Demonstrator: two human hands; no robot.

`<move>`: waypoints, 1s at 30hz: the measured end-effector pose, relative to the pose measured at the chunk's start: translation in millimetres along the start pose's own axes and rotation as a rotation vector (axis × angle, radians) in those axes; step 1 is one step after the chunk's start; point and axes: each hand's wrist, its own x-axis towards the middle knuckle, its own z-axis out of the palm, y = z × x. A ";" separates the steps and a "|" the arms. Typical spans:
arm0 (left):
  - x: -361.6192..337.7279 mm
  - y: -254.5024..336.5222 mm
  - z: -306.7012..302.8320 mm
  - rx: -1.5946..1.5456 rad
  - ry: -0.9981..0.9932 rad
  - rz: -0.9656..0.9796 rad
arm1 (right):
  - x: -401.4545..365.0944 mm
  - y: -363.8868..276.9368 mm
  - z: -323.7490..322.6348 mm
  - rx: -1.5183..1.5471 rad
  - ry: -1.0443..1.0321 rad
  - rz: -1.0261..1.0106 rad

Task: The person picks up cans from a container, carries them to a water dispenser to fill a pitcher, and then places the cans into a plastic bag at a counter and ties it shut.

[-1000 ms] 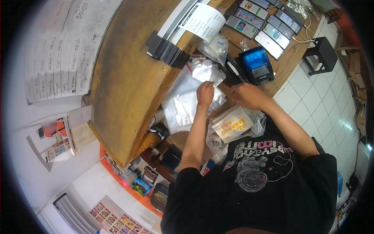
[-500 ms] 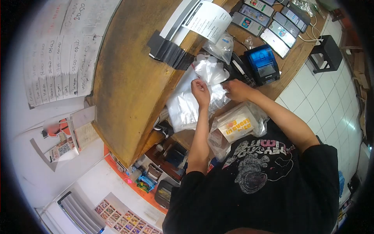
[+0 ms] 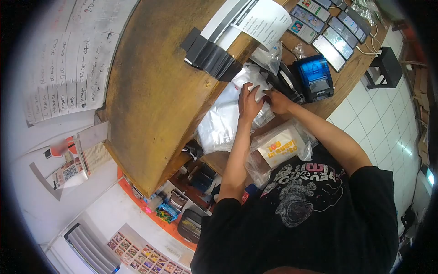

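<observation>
My left hand is over a stack of clear plastic bags, its fingers bent around a crumpled piece of clear plastic bag. Close beside it, my right hand pinches the same crumpled plastic from the other side; its fingertips are partly hidden. Between my forearms, against my chest, a white package with yellow-orange lettering lies inside a transparent bag.
A blue-and-black printer stands right of my hands. Several phones lie beyond it with white cables. A wooden ledge rises on the left, with a paper receipt taped at its end. A black stool stands on the tiled floor.
My left hand has moved right, closer to my right hand, and both now meet at the crumpled plastic. The whole view has shifted slightly.
</observation>
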 end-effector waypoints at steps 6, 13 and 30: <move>0.2 -24.8 13.0 -0.067 0.010 -0.086 | -4.8 -5.2 -3.8 0.145 0.048 0.131; -3.3 -40.2 10.5 -0.428 0.220 -0.263 | -7.5 -25.7 -14.2 0.047 -0.065 0.091; -13.0 -57.7 11.8 -0.475 0.363 -0.349 | 4.2 -56.4 -16.5 -0.153 0.012 -0.047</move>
